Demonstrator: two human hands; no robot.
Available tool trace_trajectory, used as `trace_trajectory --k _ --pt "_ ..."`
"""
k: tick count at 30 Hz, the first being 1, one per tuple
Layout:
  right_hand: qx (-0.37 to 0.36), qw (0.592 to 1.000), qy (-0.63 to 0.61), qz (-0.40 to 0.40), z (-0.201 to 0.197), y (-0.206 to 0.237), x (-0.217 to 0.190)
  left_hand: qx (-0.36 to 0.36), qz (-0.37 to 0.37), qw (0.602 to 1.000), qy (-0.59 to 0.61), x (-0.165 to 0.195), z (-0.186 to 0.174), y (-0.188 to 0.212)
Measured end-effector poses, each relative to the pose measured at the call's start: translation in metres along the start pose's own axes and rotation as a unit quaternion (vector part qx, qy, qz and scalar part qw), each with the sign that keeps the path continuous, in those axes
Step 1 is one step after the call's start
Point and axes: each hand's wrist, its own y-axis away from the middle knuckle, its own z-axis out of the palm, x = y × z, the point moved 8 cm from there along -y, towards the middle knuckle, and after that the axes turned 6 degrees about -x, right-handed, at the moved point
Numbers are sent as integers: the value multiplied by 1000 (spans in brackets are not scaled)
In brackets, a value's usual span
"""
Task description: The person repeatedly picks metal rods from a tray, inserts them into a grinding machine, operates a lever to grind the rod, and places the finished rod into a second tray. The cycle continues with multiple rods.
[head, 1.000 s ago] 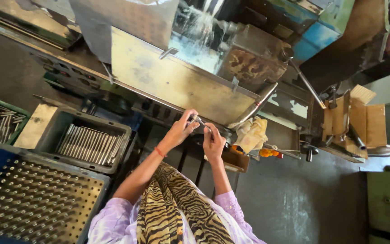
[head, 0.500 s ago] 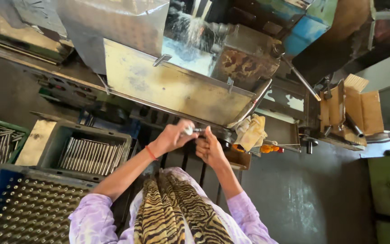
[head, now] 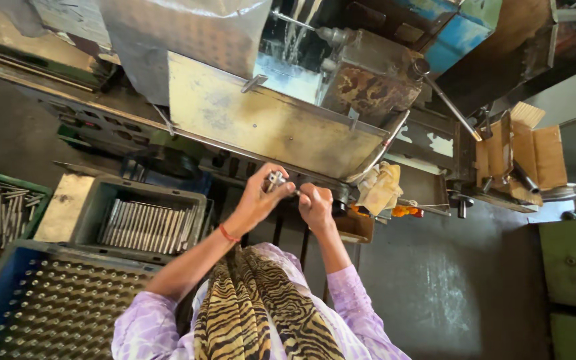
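Below machine, left hand (head: pixel 256 200) w/ 1 metal part (head: pixel 275 180), right hand (head: pixel 315 205) touching

Open brown cardboard box (head: pixel 521 157) at right, beside machine (head: pixel 275 120)

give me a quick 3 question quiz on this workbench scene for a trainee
1. True or false: both hands meet on one small metal part in front of the machine.
2. Which container holds metal rods laid in a neat row? A) the grey tray B) the blue pegged tray C) the green crate
3. Fill in: the yellowish cloth hangs to the ___ of the right hand in the picture.

Key
1. True: the left hand and the right hand meet on the small metal part.
2. A: the grey tray; in the green crate the rods lie loose.
3. right: see the cloth.
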Motion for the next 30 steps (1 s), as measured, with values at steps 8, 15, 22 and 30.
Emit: trace_trajectory --k 8,15,22,30 --pt "50 998 -7 44 -10 2 -39 0 -33 999 -9 22 -9 22" --pt "-23 999 -21 30 -8 -14 -76 -78 -79 994 3 35 -19 25" --pt "-217 952 -141 163 5 -41 -74 -74 -192 962 180 9 -30 19" --pt "-266 846 -427 178 -31 -78 -47 -60 -139 958 245 6 -12 -15"
